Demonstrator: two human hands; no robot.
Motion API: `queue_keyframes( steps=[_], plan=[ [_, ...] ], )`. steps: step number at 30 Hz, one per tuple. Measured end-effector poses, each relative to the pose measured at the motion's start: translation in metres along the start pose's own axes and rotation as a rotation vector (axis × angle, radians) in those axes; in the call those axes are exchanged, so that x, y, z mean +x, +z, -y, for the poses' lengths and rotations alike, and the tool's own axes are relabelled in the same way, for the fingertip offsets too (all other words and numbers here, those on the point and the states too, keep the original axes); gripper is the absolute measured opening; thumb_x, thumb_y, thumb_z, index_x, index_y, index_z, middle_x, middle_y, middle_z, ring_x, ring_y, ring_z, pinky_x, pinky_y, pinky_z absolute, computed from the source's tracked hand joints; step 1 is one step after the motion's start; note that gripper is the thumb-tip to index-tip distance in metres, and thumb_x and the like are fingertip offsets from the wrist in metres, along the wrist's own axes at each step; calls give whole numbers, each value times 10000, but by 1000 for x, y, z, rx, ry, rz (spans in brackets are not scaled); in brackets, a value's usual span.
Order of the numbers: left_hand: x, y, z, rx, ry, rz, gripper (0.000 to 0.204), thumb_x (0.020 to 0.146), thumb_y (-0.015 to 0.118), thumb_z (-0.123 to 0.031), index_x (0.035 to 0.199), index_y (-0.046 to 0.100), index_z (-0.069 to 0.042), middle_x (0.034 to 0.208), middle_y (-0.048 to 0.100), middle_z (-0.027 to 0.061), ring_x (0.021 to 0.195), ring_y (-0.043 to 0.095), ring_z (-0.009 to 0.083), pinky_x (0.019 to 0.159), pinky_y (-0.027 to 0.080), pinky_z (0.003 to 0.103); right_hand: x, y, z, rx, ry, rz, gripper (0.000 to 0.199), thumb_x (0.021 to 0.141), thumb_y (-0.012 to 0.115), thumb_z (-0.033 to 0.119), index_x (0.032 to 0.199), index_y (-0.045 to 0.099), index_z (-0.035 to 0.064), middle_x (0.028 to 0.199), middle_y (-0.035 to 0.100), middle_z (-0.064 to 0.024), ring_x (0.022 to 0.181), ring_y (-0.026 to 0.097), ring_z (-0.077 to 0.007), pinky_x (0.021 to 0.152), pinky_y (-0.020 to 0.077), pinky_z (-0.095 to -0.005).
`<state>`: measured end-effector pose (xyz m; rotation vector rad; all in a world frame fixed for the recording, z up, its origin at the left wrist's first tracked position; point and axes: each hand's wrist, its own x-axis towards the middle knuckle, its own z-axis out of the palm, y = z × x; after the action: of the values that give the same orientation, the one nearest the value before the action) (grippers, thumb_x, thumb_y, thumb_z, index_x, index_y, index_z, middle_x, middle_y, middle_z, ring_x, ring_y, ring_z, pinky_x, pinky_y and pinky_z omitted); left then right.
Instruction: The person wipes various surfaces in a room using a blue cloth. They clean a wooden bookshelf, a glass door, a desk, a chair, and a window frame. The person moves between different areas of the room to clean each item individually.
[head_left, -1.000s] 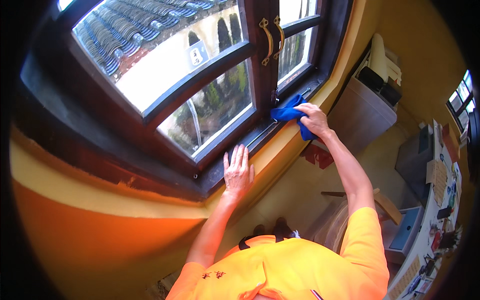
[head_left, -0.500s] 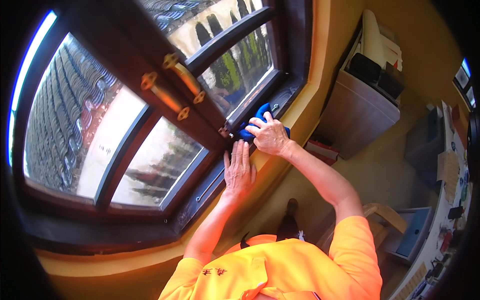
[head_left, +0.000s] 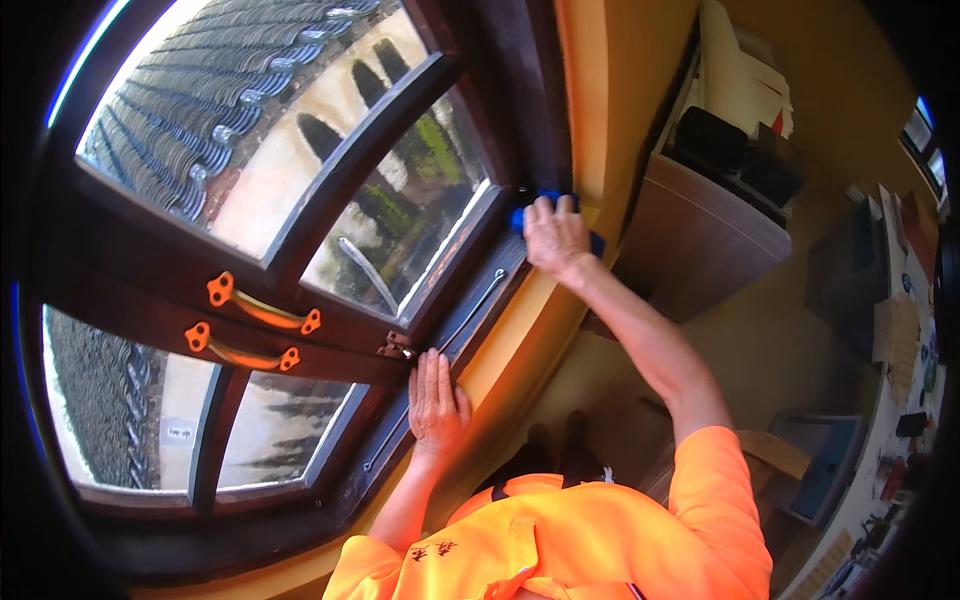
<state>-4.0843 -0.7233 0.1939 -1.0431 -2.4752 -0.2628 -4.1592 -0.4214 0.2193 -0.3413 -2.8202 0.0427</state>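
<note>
A blue cloth [head_left: 519, 217] is bunched under my right hand [head_left: 557, 236], whose fingers press it into the far right corner of the dark window sill [head_left: 470, 322]. Part of the cloth is hidden beneath the palm. My left hand [head_left: 437, 400] lies flat on the sill's edge with nothing in it, fingers stretched out, just below a small metal latch [head_left: 397, 347]. Above stands a dark wooden window with two sashes, both closed, each bearing a brass handle [head_left: 262, 306]. A thin metal hook rod [head_left: 476, 312] rests along the sill between my hands.
Right of the yellow wall [head_left: 590, 90] stands a wooden cabinet [head_left: 700, 215] with a black box [head_left: 712, 138] and papers on top. A cluttered white desk [head_left: 905, 330] runs along the far right. A wooden chair [head_left: 775, 452] is near my right elbow.
My right hand has slid the blue cloth along the sill to its far right corner, uncovering a hook rod. My left hand stays flat by the latch. The view has turned.
</note>
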Motion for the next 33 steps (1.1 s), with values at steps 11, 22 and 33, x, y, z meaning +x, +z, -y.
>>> queue_keyframes(
  steps=[11, 22, 33],
  plan=[
    [10, -5, -2, -52, 12, -32, 483, 754, 520, -37, 1226, 508, 62, 1306, 474, 249, 1206, 478, 412, 996, 393, 507, 20, -60, -21, 108, -265, 121, 219, 717, 603, 91, 930, 624, 40, 943, 594, -153, 985, 539, -413, 690, 526, -478],
    [4, -4, 3, -58, 7, -25, 484, 758, 525, -66, 1230, 506, 40, 1303, 483, 245, 1197, 489, 410, 994, 390, 509, 112, -346, -21, -659, -378, -1212, 216, 763, 576, 124, 949, 682, 95, 1117, 610, -48, 950, 553, -276, 672, 505, -373],
    [4, 0, 4, -58, 5, -50, 482, 734, 537, -58, 1205, 523, 42, 1279, 499, 249, 1173, 501, 419, 977, 397, 520, -5, -18, -55, -396, -448, -189, 208, 779, 595, 173, 883, 728, 53, 1220, 529, -41, 1028, 459, -329, 653, 454, -404]
  ],
)
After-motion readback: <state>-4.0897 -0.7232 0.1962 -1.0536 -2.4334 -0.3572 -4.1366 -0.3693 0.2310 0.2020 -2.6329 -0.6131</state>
